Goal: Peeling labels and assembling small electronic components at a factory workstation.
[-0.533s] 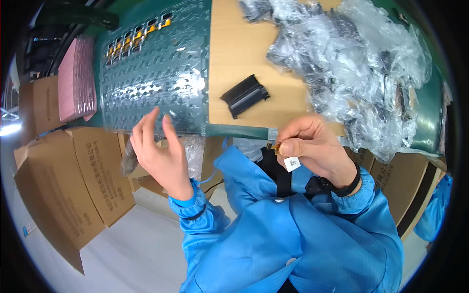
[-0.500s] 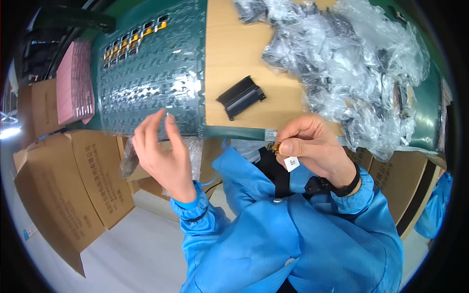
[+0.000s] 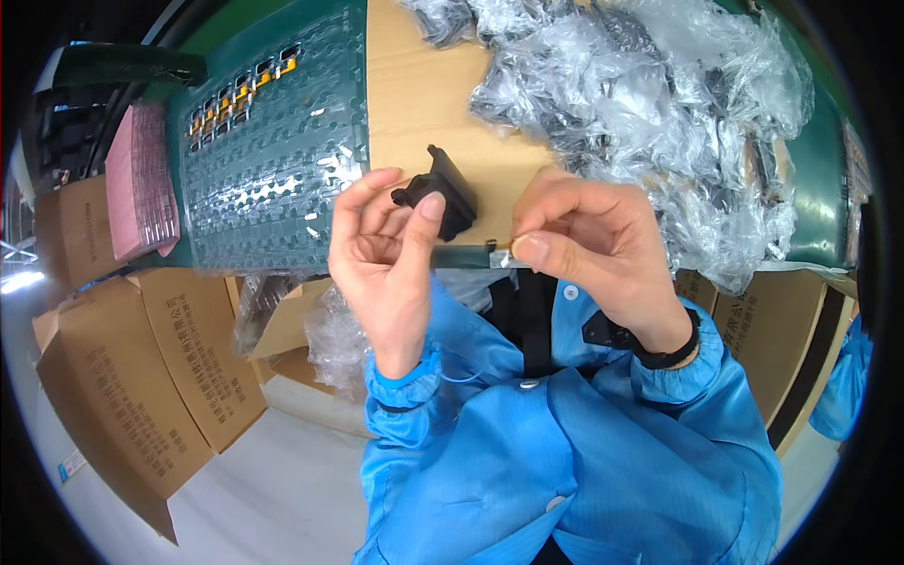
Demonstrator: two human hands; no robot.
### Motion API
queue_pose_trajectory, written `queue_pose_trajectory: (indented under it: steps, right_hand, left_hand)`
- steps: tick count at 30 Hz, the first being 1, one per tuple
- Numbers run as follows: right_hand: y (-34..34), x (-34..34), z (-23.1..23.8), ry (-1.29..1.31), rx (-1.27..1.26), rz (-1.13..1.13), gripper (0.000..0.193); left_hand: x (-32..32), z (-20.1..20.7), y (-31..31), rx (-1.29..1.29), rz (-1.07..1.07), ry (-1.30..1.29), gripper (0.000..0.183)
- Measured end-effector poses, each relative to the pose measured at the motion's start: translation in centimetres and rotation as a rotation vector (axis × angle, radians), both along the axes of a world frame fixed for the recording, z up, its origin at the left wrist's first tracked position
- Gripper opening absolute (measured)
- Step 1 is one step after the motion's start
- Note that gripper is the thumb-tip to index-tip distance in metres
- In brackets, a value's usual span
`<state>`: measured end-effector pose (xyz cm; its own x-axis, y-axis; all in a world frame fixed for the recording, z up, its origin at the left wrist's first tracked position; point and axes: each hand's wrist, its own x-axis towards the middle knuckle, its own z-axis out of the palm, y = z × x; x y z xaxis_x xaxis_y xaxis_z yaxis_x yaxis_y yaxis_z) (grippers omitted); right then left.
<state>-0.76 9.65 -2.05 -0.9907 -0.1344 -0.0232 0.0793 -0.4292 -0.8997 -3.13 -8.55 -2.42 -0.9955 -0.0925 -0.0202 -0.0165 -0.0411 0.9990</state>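
Observation:
My left hand [image 3: 381, 264] grips a black plastic part [image 3: 454, 200] between thumb and fingers. The part is tilted over the front of the brown board [image 3: 405, 104], one narrow end pointing away from me. To its right, my right hand [image 3: 593, 250] pinches a small flex-cable piece [image 3: 492, 247] between thumb and forefinger. Only its dark tip and a bit of orange stick out toward the black part; the fingers cover the rest. A small gap separates the two pieces.
At left lies a clear plastic tray [image 3: 273, 188] with several orange-and-black flex pieces [image 3: 243, 92] in its far rows. Pink trays [image 3: 141, 184] are stacked beyond its left side. Crumpled clear bags [image 3: 650, 113] are heaped at right. An open cardboard box [image 3: 188, 367] stands below the table.
My left hand has moved right from the tray's edge and taken hold of the black plastic part, which lay on the board. My right hand has turned the flex piece and shifted slightly left.

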Motion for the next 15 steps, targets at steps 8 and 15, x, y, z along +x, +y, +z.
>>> queue_pose_trajectory:
  steps: [8,15]
  right_hand:
    - [-2.1,-0.4,1.5,-0.234,-0.164,0.067,0.021]
    - [-2.6,0.0,2.4,-0.311,-0.19,0.09,0.019]
  left_hand:
    - [2.3,0.2,2.4,0.171,0.151,0.046,0.033]
    - [3.2,-0.1,2.4,0.194,0.104,0.127,0.033]
